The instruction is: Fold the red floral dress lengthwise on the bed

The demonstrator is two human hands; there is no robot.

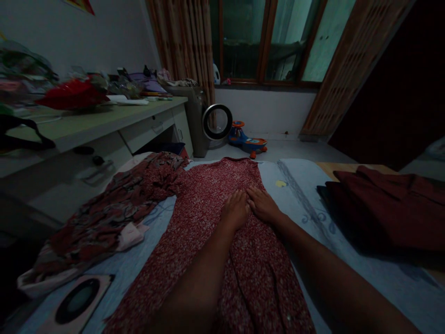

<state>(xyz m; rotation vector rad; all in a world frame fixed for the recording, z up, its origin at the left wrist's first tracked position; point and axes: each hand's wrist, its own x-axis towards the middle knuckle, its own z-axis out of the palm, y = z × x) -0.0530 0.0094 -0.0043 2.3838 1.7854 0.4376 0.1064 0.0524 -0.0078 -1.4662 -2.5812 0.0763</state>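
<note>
A red garment with white specks point(205, 204), which looks like a dress, lies spread lengthwise, its neckline at the far end. On its upper middle rests my left hand point(236, 208), palm down with the fingers laid out flat. My right hand point(262, 204) lies beside it near the garment's right edge, also flat, the fingertips of the two hands almost touching. Neither hand grips the cloth. Wrinkles run through the lower part of the garment below my hands. Under it is a pale blue patterned sheet point(299, 185).
At left lies a heap of patterned clothes point(114, 213), with a pinkish box-like item with a dark oval point(78, 299) nearer me. Folded dark red clothes point(392, 208) are stacked at right. Beyond stand a cluttered desk point(146, 113), an open-doored washing machine point(194, 118) and a ride-on toy point(246, 141).
</note>
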